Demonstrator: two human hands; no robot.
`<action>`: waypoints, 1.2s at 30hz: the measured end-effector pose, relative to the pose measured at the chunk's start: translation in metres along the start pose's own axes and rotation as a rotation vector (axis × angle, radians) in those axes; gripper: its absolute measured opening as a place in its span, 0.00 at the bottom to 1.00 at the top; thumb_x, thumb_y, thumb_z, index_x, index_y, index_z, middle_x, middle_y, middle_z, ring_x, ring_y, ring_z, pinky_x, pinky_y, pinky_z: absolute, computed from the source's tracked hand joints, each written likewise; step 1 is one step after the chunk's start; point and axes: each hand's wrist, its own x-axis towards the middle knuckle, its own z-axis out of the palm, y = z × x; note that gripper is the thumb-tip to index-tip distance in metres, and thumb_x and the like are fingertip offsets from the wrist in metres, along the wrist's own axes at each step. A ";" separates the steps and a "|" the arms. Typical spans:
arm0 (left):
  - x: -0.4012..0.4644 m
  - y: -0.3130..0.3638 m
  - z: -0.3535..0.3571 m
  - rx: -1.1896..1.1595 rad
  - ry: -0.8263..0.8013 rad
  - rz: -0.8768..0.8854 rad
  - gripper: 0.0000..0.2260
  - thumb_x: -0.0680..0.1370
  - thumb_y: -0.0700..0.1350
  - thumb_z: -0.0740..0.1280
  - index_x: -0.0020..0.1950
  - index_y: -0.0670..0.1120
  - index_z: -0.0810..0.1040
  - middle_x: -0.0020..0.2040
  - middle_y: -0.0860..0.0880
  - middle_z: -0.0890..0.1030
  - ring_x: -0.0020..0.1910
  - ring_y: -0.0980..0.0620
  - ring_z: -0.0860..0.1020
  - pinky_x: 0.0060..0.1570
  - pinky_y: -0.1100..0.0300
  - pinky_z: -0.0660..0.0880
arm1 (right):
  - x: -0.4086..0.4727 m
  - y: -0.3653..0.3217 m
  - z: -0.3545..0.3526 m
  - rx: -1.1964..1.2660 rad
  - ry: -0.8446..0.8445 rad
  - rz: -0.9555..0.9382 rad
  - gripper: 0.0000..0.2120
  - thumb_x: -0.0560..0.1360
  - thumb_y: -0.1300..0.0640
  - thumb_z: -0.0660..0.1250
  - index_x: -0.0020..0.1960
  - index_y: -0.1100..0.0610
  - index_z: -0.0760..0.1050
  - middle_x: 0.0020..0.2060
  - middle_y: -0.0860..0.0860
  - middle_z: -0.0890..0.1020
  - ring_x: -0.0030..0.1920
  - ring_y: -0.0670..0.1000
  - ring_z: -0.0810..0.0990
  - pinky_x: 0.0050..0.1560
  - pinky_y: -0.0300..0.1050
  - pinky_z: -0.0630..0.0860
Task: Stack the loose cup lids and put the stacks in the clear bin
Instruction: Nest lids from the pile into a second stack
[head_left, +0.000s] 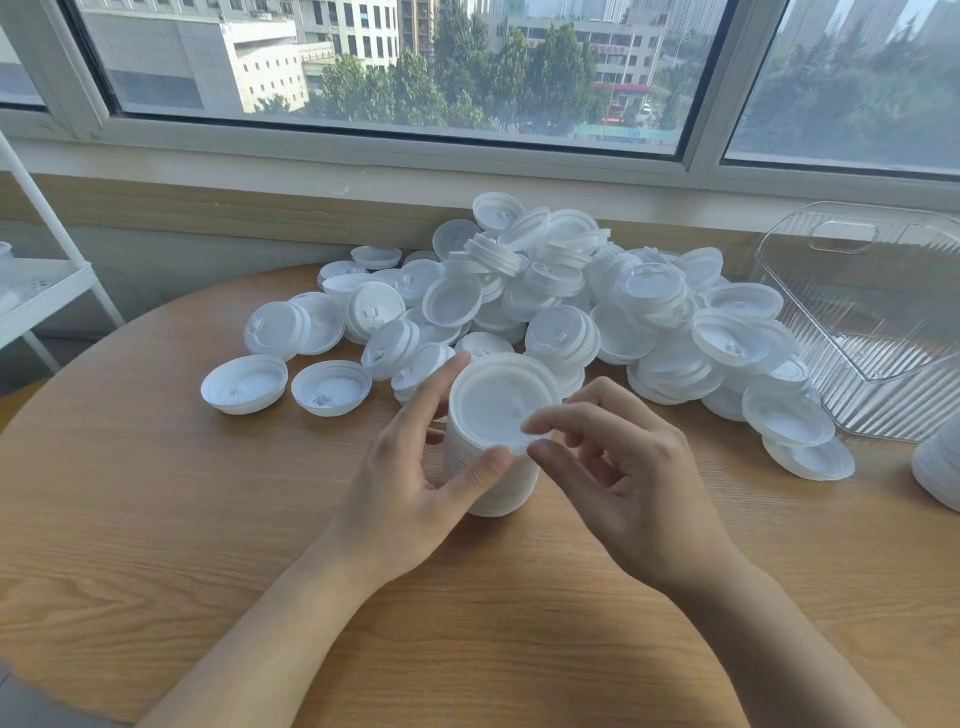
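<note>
A stack of white cup lids (488, 483) stands upright on the round wooden table (208, 519), near its middle. My left hand (410, 483) grips the stack, with the thumb on the near side and the fingers round its far left side. My right hand (628, 467) is at the stack's right, and its thumb and forefinger pinch the near right rim of the top lid (493, 405). Behind the stack lies a big pile of loose lids (550, 301). The clear ribbed bin (883, 322) sits at the right, beyond the pile.
Two loose lids (291, 387) lie upside down to the left of the pile. Part of another lid stack (937, 467) shows at the right edge. A white shelf (41, 291) stands at the far left. A window sill runs behind the table.
</note>
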 end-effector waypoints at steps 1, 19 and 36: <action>0.000 0.001 0.000 -0.001 0.005 -0.008 0.38 0.75 0.71 0.67 0.82 0.61 0.62 0.74 0.68 0.72 0.74 0.61 0.72 0.70 0.57 0.71 | 0.001 0.000 0.000 0.018 0.010 0.033 0.12 0.81 0.46 0.70 0.61 0.47 0.83 0.45 0.42 0.74 0.34 0.51 0.73 0.40 0.33 0.67; 0.001 -0.005 0.007 -0.039 -0.020 -0.035 0.35 0.75 0.69 0.70 0.79 0.65 0.62 0.73 0.67 0.72 0.74 0.59 0.72 0.69 0.51 0.75 | 0.006 0.016 0.008 0.144 -0.112 0.347 0.24 0.78 0.36 0.65 0.73 0.39 0.73 0.40 0.41 0.75 0.35 0.46 0.71 0.45 0.37 0.71; 0.009 -0.017 -0.005 -0.050 0.118 -0.058 0.37 0.73 0.68 0.71 0.80 0.65 0.62 0.72 0.64 0.75 0.71 0.60 0.74 0.63 0.68 0.71 | 0.045 0.097 0.015 0.167 0.101 0.816 0.28 0.78 0.35 0.68 0.72 0.50 0.77 0.37 0.43 0.77 0.38 0.44 0.75 0.44 0.41 0.72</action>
